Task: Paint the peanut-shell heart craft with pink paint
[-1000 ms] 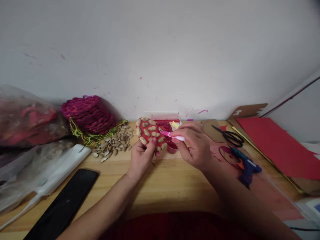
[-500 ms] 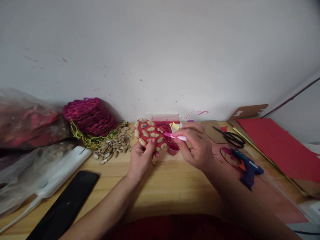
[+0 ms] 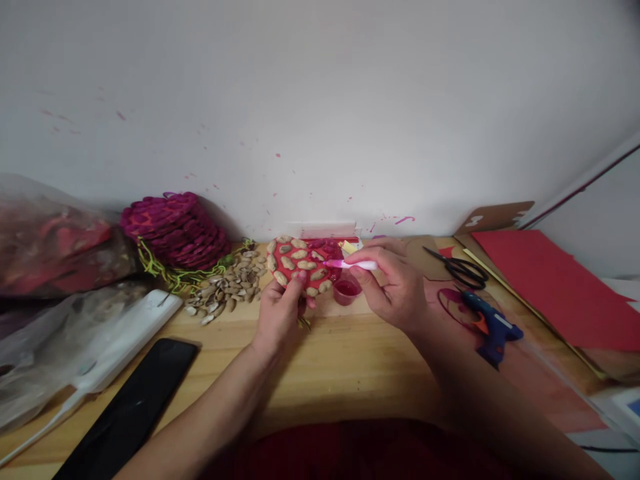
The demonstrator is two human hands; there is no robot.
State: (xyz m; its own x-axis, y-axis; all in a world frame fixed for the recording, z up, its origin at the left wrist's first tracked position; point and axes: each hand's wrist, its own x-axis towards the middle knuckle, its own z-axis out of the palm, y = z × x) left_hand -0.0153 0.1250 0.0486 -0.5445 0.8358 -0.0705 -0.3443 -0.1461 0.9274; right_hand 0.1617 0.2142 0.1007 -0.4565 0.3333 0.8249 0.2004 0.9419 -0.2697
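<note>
A red disc covered with peanut shells (image 3: 299,254) is gripped at its near edge by my left hand (image 3: 281,308), thumb on top. Shells at its right side are coated magenta; the others are bare tan. My right hand (image 3: 395,283) pinches a white-handled paintbrush (image 3: 361,265), its magenta tip touching a shell near the disc's right part. Just below the brush, a small clear cup (image 3: 347,292) of magenta paint stands on the wooden table (image 3: 330,360). Loose peanut shells (image 3: 227,287) lie in a heap left of the disc.
A stack of magenta shell-covered discs (image 3: 177,230) with green cord stands at left, near plastic bags (image 3: 55,240), a white power strip (image 3: 127,340) and a black phone (image 3: 133,407). On the right are black scissors (image 3: 463,270), a blue glue gun (image 3: 495,330) and red sheets (image 3: 550,287).
The brush tip has shifted slightly left and down on the disc, and its handle lies flatter. More magenta shows on the shell near the tip. The camera view has moved slightly.
</note>
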